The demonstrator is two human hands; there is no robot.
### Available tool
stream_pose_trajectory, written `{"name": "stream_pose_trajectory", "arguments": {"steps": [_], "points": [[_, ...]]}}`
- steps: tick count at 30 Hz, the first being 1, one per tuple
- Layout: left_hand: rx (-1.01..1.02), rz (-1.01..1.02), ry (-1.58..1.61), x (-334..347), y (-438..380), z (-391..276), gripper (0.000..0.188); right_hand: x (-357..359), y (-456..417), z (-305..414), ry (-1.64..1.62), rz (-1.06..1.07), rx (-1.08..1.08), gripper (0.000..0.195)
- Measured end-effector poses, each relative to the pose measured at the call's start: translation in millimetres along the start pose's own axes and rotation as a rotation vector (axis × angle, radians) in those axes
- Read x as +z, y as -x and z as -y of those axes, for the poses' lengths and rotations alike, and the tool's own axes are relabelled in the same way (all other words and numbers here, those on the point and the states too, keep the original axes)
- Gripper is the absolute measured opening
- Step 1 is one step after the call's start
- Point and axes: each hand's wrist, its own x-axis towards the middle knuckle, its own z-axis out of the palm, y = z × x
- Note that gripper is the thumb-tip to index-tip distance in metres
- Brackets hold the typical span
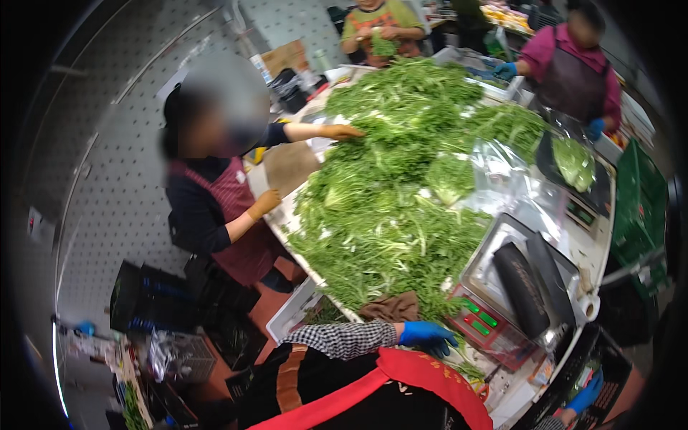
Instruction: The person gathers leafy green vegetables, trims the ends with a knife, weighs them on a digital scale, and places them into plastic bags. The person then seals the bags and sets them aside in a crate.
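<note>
My left hand, in a blue glove, is at the near edge of the table, beside a brown cloth and a red digital scale; no object shows in it. At the lower right, my right hand, also blue-gloved, reaches over a black plastic crate, next to a small package with green in it; whether it grips the package I cannot tell. A large heap of leafy greens covers much of the table. Black rolls or sleeves lie on the scale's metal tray. Scissors with red handles lie near my left hand.
A co-worker in orange gloves stands on the left, touching the greens. Two other people work across the table. Clear plastic bags, a second scale with bagged greens, and a green crate are on the right. A white bin stands below the table's left edge.
</note>
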Motion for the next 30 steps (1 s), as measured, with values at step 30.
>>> {"name": "stream_pose_trajectory", "arguments": {"steps": [30], "points": [[1.666,0.154,-1.259,58,335,-209,0.032,173,250,611,-0.629,0.644,-1.254,0.013]]}}
